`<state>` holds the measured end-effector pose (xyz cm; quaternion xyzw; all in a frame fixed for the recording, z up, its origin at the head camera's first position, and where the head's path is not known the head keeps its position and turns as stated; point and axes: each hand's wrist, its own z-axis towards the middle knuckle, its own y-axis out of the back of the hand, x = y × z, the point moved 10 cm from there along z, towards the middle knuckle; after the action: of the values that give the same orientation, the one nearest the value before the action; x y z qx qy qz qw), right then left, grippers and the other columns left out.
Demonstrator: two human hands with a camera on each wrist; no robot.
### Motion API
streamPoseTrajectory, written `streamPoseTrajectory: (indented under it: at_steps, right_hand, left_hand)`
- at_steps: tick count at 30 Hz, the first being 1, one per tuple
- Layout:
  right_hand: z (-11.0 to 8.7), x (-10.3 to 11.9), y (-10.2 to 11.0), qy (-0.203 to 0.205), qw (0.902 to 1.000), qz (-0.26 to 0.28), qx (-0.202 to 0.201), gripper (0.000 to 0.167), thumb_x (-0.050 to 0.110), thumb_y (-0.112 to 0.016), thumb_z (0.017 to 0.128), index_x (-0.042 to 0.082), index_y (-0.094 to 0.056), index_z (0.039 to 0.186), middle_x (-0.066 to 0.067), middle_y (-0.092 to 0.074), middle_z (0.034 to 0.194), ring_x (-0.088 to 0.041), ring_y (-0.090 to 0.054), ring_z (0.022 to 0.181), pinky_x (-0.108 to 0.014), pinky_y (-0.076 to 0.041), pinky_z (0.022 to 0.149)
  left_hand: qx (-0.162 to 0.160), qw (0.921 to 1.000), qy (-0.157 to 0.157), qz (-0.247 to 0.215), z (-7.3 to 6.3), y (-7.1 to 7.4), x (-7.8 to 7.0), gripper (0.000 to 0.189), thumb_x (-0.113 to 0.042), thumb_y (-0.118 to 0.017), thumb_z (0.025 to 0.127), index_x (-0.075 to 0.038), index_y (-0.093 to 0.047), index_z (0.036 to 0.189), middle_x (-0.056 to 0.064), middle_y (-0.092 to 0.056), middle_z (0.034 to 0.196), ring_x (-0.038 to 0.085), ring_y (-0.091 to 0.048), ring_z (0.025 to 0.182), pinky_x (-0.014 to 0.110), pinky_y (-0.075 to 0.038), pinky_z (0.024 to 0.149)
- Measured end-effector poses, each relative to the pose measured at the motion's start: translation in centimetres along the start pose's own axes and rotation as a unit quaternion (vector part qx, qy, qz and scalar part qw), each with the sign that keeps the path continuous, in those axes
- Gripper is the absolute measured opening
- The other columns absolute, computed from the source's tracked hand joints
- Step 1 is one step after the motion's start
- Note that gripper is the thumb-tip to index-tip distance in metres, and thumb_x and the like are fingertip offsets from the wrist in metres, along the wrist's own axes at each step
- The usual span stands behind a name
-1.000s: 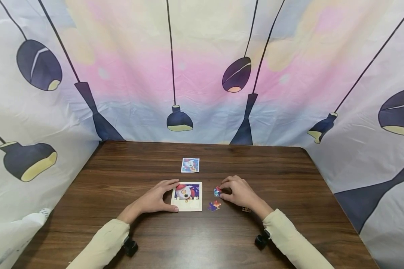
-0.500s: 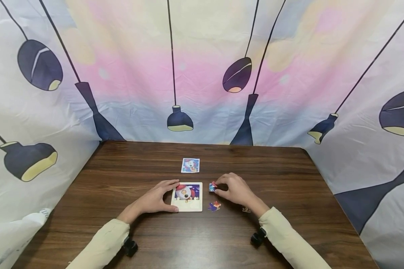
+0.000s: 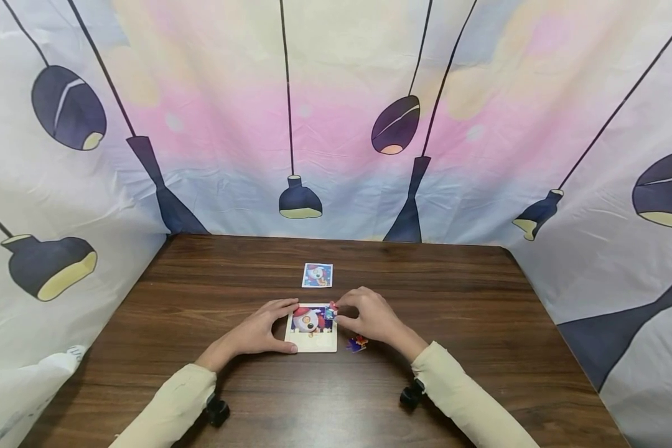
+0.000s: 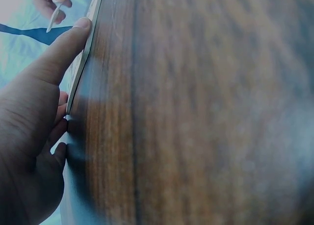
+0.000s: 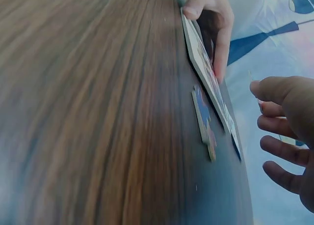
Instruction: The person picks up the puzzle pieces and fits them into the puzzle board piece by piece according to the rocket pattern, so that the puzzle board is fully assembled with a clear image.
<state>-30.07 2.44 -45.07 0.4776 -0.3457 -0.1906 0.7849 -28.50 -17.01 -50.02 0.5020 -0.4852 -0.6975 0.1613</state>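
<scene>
On the brown table lies a pale puzzle board (image 3: 320, 344), its upper part filled with a picture of a white character in a red hat. My left hand (image 3: 263, 328) holds it at the left side, thumb at the near edge and fingers at the far left corner. Between thumb and fingers my right hand (image 3: 371, 316) pinches a blue and red puzzle piece (image 3: 331, 310) above the board's right edge. In the left wrist view this puzzle piece (image 4: 53, 19) appears edge-on, raised over the board. Another puzzle piece (image 3: 356, 344), purple and orange, lies right of the board.
Behind the board lies a small picture card (image 3: 317, 275) with a similar character. A printed cloth (image 3: 224, 143) with lamp drawings hangs along the table's far edge and sides. Black wrist cameras (image 3: 217, 411) sit below both sleeves.
My right hand has moved left, bringing the pinched puzzle piece from the table over the board's right edge. A small piece near the right wrist is now hidden. The left hand stays put.
</scene>
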Motion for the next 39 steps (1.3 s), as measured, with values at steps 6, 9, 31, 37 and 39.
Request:
streamPoseTrajectory:
  at_steps: [6, 9, 31, 37, 39]
  right_hand:
    - [0.9, 1.5, -1.0, 0.019, 0.9998, 0.005, 0.009, 0.031, 0.039, -0.075, 0.093, 0.017, -0.079, 0.115, 0.003, -0.074, 0.112, -0.015, -0.065, 0.106, -0.037, -0.055, 0.091]
    - [1.3, 2.1, -1.6, 0.027, 0.9995, 0.004, 0.014, 0.032, 0.041, -0.076, 0.093, 0.017, -0.079, 0.115, 0.003, -0.074, 0.112, -0.014, -0.065, 0.106, -0.036, -0.055, 0.09]
    - [2.7, 4.6, -4.6, 0.058, 0.9977, -0.002, 0.033, 0.029, 0.039, -0.077, 0.092, 0.023, -0.08, 0.115, 0.006, -0.074, 0.112, -0.013, -0.064, 0.104, -0.033, -0.055, 0.088]
    - [2.9, 5.1, -5.3, 0.075, 0.9964, -0.009, 0.04, 0.023, 0.037, -0.078, 0.091, 0.024, -0.081, 0.11, 0.009, -0.074, 0.112, -0.013, -0.063, 0.106, -0.031, -0.053, 0.09]
    - [3.0, 5.1, -5.5, 0.075, 0.9961, -0.011, 0.045, 0.023, 0.038, -0.078, 0.09, 0.024, -0.081, 0.109, 0.01, -0.073, 0.113, -0.012, -0.061, 0.106, -0.031, -0.052, 0.091]
  left_hand:
    - [0.001, 1.0, 0.0, -0.002, 0.0, 0.0, 0.0, 0.102, -0.066, -0.08, 0.077, -0.011, -0.045, 0.155, 0.008, -0.038, 0.162, 0.035, -0.031, 0.15, 0.061, -0.033, 0.114]
    - [0.001, 1.0, -0.003, -0.003, 0.0, 0.0, -0.1, 0.102, -0.066, -0.079, 0.078, -0.01, -0.045, 0.155, 0.008, -0.037, 0.163, 0.035, -0.031, 0.15, 0.062, -0.033, 0.114]
    - [-0.002, 0.9999, -0.011, -0.003, -0.1, 0.1, -0.3, 0.1, -0.063, -0.08, 0.079, -0.008, -0.045, 0.155, 0.008, -0.038, 0.162, 0.034, -0.031, 0.15, 0.061, -0.033, 0.115]
    - [-0.006, 0.9999, -0.015, -0.002, -0.1, 0.2, -0.4, 0.1, -0.062, -0.081, 0.078, -0.007, -0.046, 0.154, 0.008, -0.039, 0.161, 0.034, -0.032, 0.15, 0.06, -0.033, 0.115]
    - [-0.006, 0.9999, -0.015, -0.001, -0.1, 0.2, -0.4, 0.1, -0.062, -0.081, 0.078, -0.007, -0.046, 0.154, 0.008, -0.04, 0.161, 0.034, -0.032, 0.15, 0.059, -0.033, 0.115]
